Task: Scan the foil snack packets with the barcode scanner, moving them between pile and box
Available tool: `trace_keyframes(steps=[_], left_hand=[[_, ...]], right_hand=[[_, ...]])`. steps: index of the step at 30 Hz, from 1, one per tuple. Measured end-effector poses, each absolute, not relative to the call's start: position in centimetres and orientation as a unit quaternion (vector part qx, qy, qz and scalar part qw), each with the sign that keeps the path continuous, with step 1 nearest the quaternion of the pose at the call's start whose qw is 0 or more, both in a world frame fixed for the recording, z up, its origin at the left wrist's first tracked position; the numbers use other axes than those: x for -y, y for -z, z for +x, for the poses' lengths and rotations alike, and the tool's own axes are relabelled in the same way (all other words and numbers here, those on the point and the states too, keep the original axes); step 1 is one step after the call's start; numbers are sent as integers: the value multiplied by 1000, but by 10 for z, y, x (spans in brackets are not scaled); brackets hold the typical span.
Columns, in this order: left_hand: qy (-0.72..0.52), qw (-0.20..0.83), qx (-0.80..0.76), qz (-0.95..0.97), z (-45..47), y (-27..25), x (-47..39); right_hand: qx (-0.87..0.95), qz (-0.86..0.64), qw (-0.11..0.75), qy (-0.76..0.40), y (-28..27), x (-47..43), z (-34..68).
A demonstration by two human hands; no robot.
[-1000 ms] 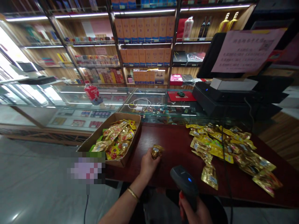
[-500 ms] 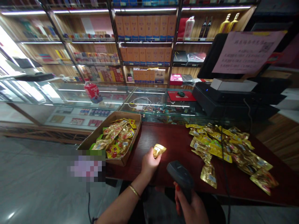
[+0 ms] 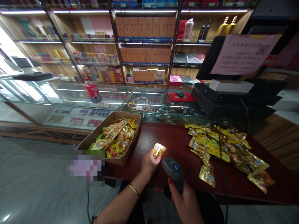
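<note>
Yeah, gripping scanner (image 3: 173,169) in right hand (image 3: 185,199) and, with left hand (image 3: 149,163), pinching gold packet (image 3: 159,149), likely light, slippery, best held by one end.

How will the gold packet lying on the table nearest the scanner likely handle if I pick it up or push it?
The gold packet is probably pliable, since it looks foil-like and creased. It may be slippery, given its shine. Lying flattish on the table, it would likely slide rather than roll.
</note>
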State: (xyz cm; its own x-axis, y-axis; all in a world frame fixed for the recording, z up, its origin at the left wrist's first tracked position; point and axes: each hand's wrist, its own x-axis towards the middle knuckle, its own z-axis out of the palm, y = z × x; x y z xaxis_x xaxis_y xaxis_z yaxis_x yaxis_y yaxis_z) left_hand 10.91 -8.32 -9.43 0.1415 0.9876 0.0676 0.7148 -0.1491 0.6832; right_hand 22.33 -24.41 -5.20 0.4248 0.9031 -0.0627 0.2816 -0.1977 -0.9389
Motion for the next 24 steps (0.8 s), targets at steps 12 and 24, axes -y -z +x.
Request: trace_keyframes(steps=[12,24], left_hand=[[-250,315,-593,698,108,90,82],[-368,328,-487,721,104,94,86]], right_hand=[[448,-696,449,-337,49,232,224],[431,-702,467,-321,49,242,229]])
